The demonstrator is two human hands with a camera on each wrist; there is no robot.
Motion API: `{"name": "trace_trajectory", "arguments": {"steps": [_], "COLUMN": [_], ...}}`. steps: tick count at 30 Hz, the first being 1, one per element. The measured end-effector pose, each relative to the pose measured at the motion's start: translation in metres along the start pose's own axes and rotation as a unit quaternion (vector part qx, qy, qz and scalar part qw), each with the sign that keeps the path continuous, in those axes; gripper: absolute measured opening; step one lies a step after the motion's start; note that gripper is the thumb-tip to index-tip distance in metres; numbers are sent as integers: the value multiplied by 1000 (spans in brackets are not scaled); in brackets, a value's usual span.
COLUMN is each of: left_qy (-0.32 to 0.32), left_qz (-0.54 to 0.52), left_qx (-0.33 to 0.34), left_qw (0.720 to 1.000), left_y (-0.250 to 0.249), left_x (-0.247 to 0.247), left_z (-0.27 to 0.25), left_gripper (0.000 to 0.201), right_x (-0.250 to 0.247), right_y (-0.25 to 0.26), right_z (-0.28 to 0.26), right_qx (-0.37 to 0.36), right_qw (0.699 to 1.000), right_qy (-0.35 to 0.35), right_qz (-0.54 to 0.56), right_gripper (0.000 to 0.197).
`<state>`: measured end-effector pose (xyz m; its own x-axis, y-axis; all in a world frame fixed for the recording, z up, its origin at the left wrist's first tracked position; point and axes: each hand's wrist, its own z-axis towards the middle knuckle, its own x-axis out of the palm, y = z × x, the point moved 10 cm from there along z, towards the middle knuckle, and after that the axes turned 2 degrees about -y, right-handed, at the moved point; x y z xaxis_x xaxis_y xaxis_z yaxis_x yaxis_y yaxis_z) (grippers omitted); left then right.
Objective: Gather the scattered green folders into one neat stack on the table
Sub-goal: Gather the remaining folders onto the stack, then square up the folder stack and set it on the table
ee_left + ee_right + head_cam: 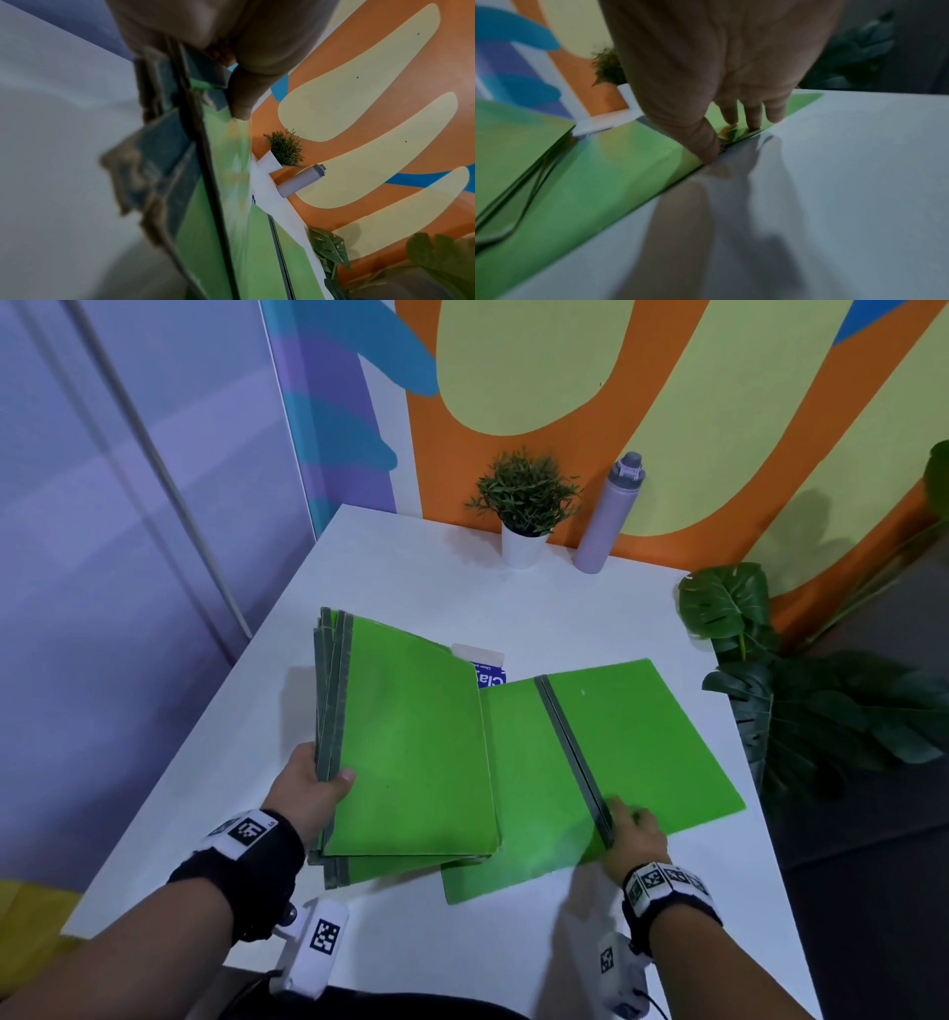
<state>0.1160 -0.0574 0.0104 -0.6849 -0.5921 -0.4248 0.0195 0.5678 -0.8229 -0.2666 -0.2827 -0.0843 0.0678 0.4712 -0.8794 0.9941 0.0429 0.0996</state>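
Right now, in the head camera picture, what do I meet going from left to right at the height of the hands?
left hand → stack of green folders it holds → open green folder lying flat → big-leaved plant

behind the left hand (308, 788) a black wrist band (241, 860) carries white blocks printed with black square markers; under it hangs a white camera housing (316, 947) with another marker. behind the right hand (634, 834), a matching band (667, 891), a second housing (619, 978) and a thin black cable (657, 1006).
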Motion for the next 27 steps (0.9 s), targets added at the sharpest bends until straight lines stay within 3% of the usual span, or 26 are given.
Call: {"name": "trace_trajectory", "arguments": {"steps": [2, 4, 9, 12, 14, 16, 19, 20, 23, 27], "left_qy": [-3, -6, -16, -18, -20, -20, -20, -22, -21, 10], "left_qz": [-1, 0, 15, 7, 5, 3, -11, -14, -37, -35], "left_qx": [-3, -4, 7, 5, 2, -6, -12, -17, -43, -100], "left_qw": [1000, 1000, 1000, 1000, 1000, 1000, 1000, 1000, 998, 994], "left_y": [3, 6, 3, 3, 3, 3, 5, 7, 14, 33], "left_x": [-1, -2, -2, -3, -3, -3, -3, -2, 0, 14], "left_z": [-1, -1, -3, -1, 0, 2, 5, 6, 10, 14], "left_gripper": [24, 23, 21, 22, 22, 22, 21, 21, 23, 27], "right_x": [-12, -7, 5, 3, 0, -8, -44, -62, -117, -184], "right_y": [-19, -30, -26, -22, -4, 10, 27, 33, 42, 43], "right_z": [-1, -6, 8, 10, 12, 12, 7, 5, -10, -42], "right_qx": [115, 192, 189, 211, 173, 134, 58, 26, -29, -36], "right_qw": [987, 961, 908, 847, 821, 848, 946, 962, 951, 877], "right_qy": [-48, -25, 24, -5, 6, 12, -47, -94, -241, -430], "right_qz": [102, 198, 372, 489, 544, 512, 314, 255, 190, 210], "right_gripper": [67, 55, 30, 60, 71, 71, 51, 40, 25, 17]}}
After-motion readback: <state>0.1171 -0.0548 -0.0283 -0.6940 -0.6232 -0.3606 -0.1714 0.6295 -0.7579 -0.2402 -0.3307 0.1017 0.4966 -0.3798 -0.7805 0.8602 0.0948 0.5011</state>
